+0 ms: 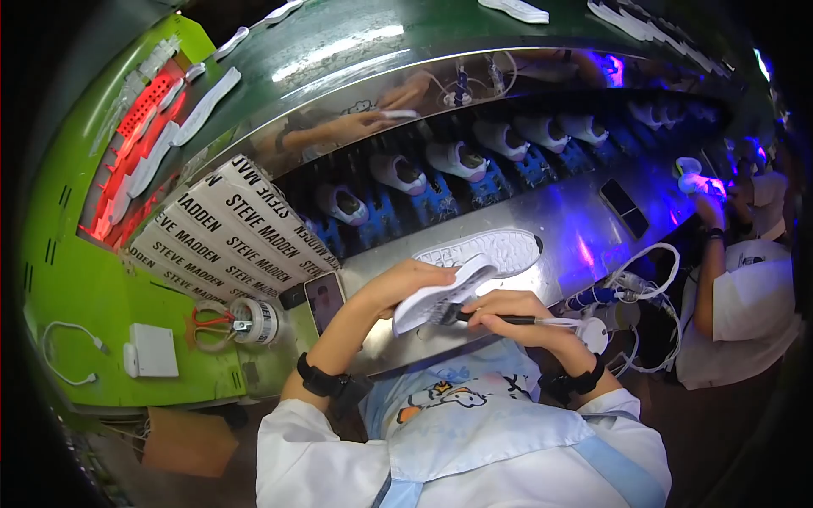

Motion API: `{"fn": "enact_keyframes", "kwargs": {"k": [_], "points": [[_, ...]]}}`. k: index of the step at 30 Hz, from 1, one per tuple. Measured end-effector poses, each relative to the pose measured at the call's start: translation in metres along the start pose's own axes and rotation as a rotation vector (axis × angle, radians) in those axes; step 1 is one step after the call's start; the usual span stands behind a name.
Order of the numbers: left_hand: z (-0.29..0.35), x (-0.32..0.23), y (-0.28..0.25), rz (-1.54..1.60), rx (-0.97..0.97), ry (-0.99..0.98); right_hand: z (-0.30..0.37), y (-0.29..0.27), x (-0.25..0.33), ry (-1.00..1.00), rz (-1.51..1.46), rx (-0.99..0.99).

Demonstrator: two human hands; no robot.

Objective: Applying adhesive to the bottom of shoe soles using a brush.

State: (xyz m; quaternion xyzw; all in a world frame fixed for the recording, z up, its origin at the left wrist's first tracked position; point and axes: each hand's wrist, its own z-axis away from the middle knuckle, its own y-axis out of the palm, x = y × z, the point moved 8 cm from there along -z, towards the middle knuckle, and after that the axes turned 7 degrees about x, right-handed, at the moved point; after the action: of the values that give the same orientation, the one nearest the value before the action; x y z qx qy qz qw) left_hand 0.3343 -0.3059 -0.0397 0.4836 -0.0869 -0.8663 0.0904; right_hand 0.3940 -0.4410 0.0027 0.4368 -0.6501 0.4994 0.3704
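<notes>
A white shoe sole is tilted up in my left hand, whose fingers grip its upper edge. My right hand is closed round the black handle of a brush. The brush head meets the hollow inner side of the sole. Behind my hands a second white sole lies on the metal bench, partly covered by the held one. A pale cord and a white disc show by my right wrist.
Several white shoes stand on blue supports in a trough beyond the bench. Left are a printed white box, a phone, tape rolls and a red rack with soles. Right are a dark phone, hoses and a co-worker.
</notes>
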Motion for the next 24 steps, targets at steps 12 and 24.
{"fn": "enact_keyframes", "kwargs": {"k": [12, 24], "points": [[0.052, -0.186, -0.034, 1.055, 0.584, 0.791, 0.022, -0.072, 0.025, -0.315, -0.675, -0.617], [-0.106, -0.392, 0.001, -1.484, -0.766, 1.346, 0.041, -0.07, -0.03, -0.117, -0.792, -0.847]]}}
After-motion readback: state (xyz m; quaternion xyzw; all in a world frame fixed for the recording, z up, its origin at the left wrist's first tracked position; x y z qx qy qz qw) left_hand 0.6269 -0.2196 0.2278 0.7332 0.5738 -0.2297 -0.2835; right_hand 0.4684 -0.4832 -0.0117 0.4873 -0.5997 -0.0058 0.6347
